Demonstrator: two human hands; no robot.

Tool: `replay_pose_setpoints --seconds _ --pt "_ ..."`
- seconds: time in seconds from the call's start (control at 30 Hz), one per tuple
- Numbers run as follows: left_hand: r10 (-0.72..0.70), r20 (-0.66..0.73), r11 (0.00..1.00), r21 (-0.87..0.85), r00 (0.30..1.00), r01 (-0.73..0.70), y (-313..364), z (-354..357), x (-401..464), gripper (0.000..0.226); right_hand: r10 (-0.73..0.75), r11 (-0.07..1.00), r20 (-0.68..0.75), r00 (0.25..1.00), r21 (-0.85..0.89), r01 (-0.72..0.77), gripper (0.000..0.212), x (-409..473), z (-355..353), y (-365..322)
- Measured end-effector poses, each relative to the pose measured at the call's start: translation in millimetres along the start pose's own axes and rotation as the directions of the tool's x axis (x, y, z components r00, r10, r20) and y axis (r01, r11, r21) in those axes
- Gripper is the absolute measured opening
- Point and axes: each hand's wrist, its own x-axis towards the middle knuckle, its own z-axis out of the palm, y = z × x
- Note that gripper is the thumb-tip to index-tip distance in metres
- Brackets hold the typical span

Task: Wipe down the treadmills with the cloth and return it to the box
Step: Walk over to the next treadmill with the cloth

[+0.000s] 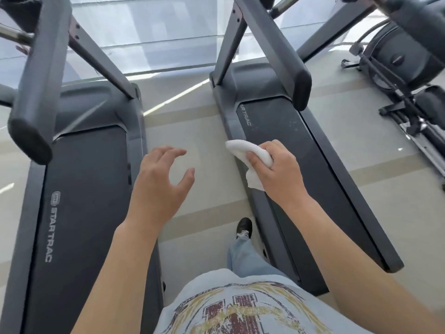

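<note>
Two dark grey treadmills flank me: the left treadmill (79, 189) and the right treadmill (301, 150), each with a black belt. My right hand (279, 172) grips a bunched white cloth (245, 150) in the air over the right treadmill's left side rail. My left hand (159, 179) hovers over the floor strip between the machines, fingers loosely curled and holding nothing. No box is in view.
I stand in the pale tiled aisle (192, 141) between the machines, one foot in a dark shoe (244, 227) forward. Handrails reach toward me: the left handrail (33, 92) and the right handrail (284, 61). Another exercise machine (404, 75) stands at the right. Glass wall ahead.
</note>
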Motion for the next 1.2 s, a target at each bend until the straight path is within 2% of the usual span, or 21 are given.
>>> replay_pose_setpoints --seconds 0.4,0.63,0.9,1.2 --pt "0.076 0.013 0.997 -0.003 0.997 -0.076 53 59 156 0.04 -0.038 0.999 -0.067 0.997 0.032 0.04 0.022 154 -35 39" --pt "0.108 0.02 0.994 -0.012 0.994 -0.108 99 100 230 0.039 -0.056 0.998 -0.209 0.976 0.018 0.061 0.019 225 -88 77" --pt "0.215 0.113 0.976 -0.002 0.97 -0.216 134 143 287 0.039 0.011 1.0 -0.315 0.949 0.016 -0.006 0.021 259 -113 115" --pt "0.329 0.197 0.944 -0.047 0.923 -0.326 146 182 380 0.038 0.093 0.987 -0.3 0.95 -0.096 -0.127 0.02 297 -101 148"
